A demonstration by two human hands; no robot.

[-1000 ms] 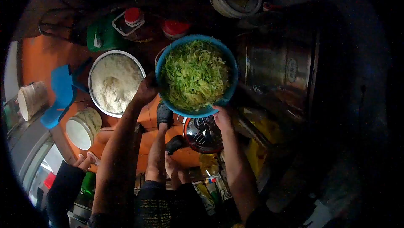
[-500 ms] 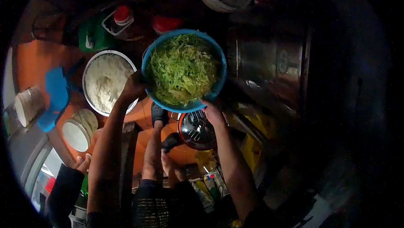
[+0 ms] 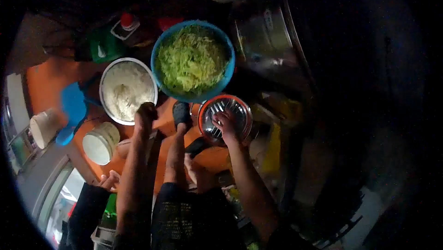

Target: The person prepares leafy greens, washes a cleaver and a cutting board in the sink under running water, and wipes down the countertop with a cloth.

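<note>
The blue basin (image 3: 230, 72), filled with shredded green vegetable, stands upright at the upper middle, and neither hand touches it. To its left is a round metal-rimmed bowl (image 3: 107, 107) of white flour-like stuff. My left hand (image 3: 145, 114) is at that bowl's lower right rim; its fingers are dark and too blurred to make out. Below the basin lies a round pot with a shiny lid and red rim (image 3: 247, 116). Over this lid is my right hand (image 3: 224, 123), fingers loosely bent and apart, holding nothing; whether it touches the lid is unclear.
A white bucket (image 3: 99, 144) and a blue chair (image 3: 74, 104) stand on the orange floor at left. Another person's hand (image 3: 110, 181) shows at lower left. A red-capped container (image 3: 127, 20) and a green container (image 3: 104, 49) are behind. A metal box (image 3: 265, 33) is at upper right.
Both my hands have let go of the blue basin and moved down, the left to the flour bowl's rim, the right over the pot lid. The view has also shifted and turned.
</note>
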